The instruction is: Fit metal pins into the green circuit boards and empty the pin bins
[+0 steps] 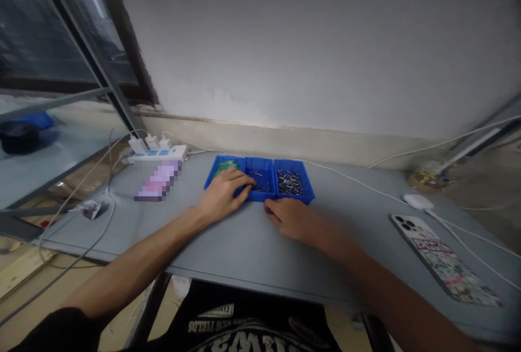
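Near the surface's (244, 254) far edge, left hand (223, 196), pressed together, enters the blue tray's (260, 198) pin compartment (260, 180), any pinch unclear; right hand (291, 219) curls just beside.

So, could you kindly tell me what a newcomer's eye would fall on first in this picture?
First comes the bright blue three-compartment plastic tray mid-table, with dark metal pins heaped in its right compartment. The left hand reaches over the tray, and the right hand rests just in front. Further right lies a phone in a colourful patterned case.
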### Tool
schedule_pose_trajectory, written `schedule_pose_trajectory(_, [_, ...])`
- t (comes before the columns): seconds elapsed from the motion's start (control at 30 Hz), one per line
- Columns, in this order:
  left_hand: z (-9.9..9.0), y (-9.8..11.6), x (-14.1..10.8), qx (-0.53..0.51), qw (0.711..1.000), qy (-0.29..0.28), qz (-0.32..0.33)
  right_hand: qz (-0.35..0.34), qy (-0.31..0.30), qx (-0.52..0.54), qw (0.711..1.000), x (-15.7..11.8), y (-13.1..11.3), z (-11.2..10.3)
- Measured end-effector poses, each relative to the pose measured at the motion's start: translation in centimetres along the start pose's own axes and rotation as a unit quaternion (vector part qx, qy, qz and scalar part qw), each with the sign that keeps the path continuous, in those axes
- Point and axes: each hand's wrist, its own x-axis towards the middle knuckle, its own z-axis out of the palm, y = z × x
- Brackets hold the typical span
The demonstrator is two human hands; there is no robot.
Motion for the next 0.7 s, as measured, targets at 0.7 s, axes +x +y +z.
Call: schedule_pose_trajectory(0.7, [-0.2,0.3,0.0,-0.035,0.995,-0.054,0.078,-0.107,0.084,0.05,0.989,0.0,-0.2,0.6])
